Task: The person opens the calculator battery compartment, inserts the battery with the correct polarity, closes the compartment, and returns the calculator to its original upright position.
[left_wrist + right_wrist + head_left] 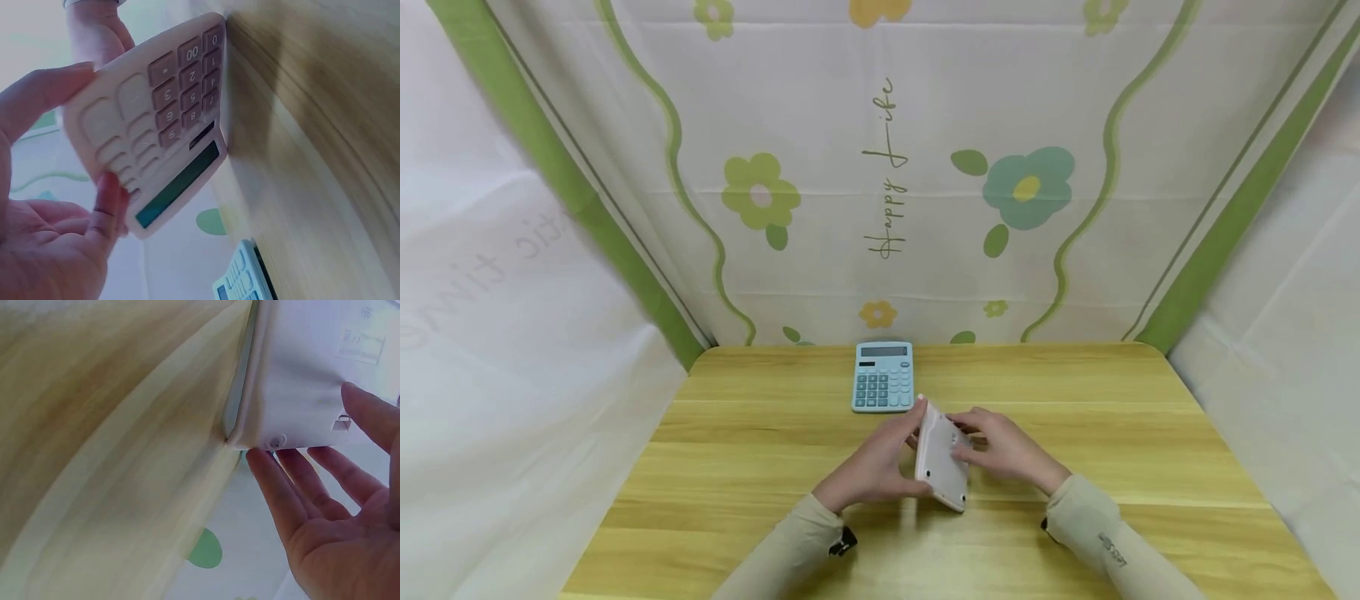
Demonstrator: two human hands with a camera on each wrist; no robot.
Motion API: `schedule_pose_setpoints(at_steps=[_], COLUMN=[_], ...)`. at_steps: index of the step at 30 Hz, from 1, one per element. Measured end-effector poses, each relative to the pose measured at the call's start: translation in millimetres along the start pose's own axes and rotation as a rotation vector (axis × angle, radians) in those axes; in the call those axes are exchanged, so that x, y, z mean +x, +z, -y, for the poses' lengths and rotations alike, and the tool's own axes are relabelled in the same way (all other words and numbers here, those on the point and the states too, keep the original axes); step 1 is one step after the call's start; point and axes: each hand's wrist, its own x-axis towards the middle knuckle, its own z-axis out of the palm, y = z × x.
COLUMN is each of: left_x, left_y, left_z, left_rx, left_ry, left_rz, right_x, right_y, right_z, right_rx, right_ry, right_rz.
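A pink calculator stands tilted on one long side, apparently touching the wooden table. In the left wrist view its keys and dark display show; the right wrist view shows its plain back. My left hand grips the raised side, thumb near one end and fingers over the keys near the display. With its thumb on the back and fingertips at the display-end edge, my right hand holds the calculator too. A light blue calculator lies face up just beyond both hands.
The wooden table reaches back to a white cloth wall printed with flowers and lettering. More white cloth hangs on the left and right sides.
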Motion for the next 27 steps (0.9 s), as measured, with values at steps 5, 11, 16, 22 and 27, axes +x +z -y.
schedule_pose_setpoints(at_steps=[5, 11, 16, 22, 27], left_x=[4.6, 11.1, 14.6, 17.0, 15.8], left_y=[4.9, 14.3, 21.1, 28.4, 34.8], left_z=[0.4, -0.4, -0.7, 1.4, 4.4], left_rx=[-0.038, -0.080, -0.089, -0.060, -0.038], left_ry=[0.028, 0.028, 0.001, -0.036, -0.103], left_rz=[-0.015, -0.019, 0.003, 0.080, 0.152], right_x=[-2, -3, -2, -3, -3], right_y=[-1, -2, -3, -9, -11], right_z=[-5, -9, -7, 0, 3], right_rx=[0.094, 0.160, 0.308, 0.595, 0.583], right_ry=[0.027, 0.025, 0.070, 0.198, 0.248], right_rz=[0.029, 0.047, 0.077, 0.076, 0.069])
